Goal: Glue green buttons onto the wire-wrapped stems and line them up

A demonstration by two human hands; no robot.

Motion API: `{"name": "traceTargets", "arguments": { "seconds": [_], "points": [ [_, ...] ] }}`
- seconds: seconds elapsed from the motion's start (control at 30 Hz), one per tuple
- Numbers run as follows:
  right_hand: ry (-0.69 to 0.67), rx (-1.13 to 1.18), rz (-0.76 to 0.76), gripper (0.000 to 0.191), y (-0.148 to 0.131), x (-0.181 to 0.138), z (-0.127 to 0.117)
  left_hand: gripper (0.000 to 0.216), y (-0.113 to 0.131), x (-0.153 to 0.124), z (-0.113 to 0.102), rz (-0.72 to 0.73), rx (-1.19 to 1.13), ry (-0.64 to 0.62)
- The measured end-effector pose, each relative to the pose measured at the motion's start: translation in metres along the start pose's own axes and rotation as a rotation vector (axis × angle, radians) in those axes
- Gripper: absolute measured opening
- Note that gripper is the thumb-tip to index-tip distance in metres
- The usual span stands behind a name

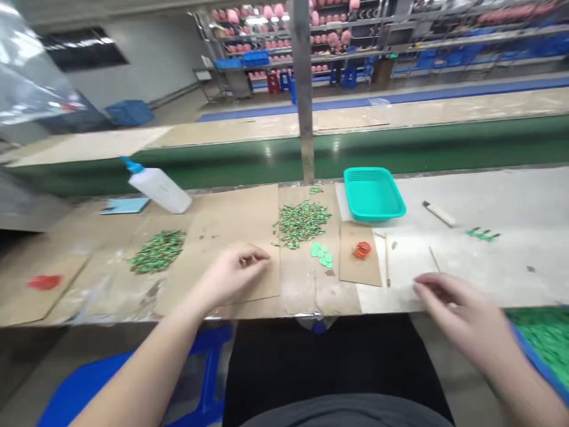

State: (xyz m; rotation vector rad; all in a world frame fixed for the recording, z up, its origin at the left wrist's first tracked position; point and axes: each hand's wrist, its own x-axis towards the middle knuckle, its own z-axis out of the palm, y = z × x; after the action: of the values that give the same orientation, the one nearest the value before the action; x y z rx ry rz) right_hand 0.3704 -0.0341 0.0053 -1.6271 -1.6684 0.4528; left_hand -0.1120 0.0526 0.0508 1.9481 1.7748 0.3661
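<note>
factory workbench [489,198], shelves of pink parts [284,35] far beyond. teal plastic tray [373,193] as landmark: cardboard sheet [235,219] left of tray, heap of green pieces [302,224] just left, second heap of green pieces [157,251] far left, green discs [320,255] below. hands well apart, loosely curled, nothing visibly held: left hand [233,276] over cardboard left of tray, right hand [448,299] below and right of tray, near thin wooden stick [433,259].

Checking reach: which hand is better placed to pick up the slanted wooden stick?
Right hand, probably: it sits nearest the slanted wooden stick, while the left hand rests farther away.
</note>
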Motion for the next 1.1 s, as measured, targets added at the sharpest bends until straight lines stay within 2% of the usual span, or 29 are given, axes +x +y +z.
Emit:
{"name": "traceTargets", "arguments": {
  "seconds": [0.07, 0.13, 0.23, 0.43, 0.77, 0.93, 1.03, 1.1],
  "points": [
    [-0.111, 0.066, -0.086, 0.025, -0.033, 0.003, 0.020, 0.029, 0.028, 0.004, 0.038, 0.160, -0.030, -0.006],
    [-0.162, 0.076, -0.113, 0.025, -0.054, 0.005, 0.037, 0.029, 0.051, 0.011, 0.066, 0.247, -0.033, 0.039],
    [-0.218, 0.088, -0.122, 0.022, -0.064, 0.003, 0.049, 0.031, 0.070, 0.028, 0.083, 0.293, -0.004, 0.095],
    [-0.247, 0.091, -0.103, 0.019, -0.063, -0.001, 0.050, 0.018, 0.071, 0.049, 0.078, 0.345, 0.053, 0.074],
    [-0.218, 0.084, -0.118, 0.017, -0.061, 0.010, 0.044, 0.029, 0.066, 0.023, 0.066, 0.339, 0.073, 0.086],
    [-0.205, 0.057, -0.125, 0.018, -0.060, 0.015, 0.041, 0.028, 0.076, 0.047, 0.066, 0.252, 0.087, 0.108],
    [-0.243, 0.024, -0.163, 0.020, -0.068, 0.022, 0.041, 0.022, 0.082, 0.063, 0.069, 0.233, 0.097, 0.051],
    [-0.297, -0.013, -0.202, 0.020, -0.079, 0.034, 0.041, 0.026, 0.083, 0.068, 0.070, 0.233, 0.089, 0.013]
  ]
}}
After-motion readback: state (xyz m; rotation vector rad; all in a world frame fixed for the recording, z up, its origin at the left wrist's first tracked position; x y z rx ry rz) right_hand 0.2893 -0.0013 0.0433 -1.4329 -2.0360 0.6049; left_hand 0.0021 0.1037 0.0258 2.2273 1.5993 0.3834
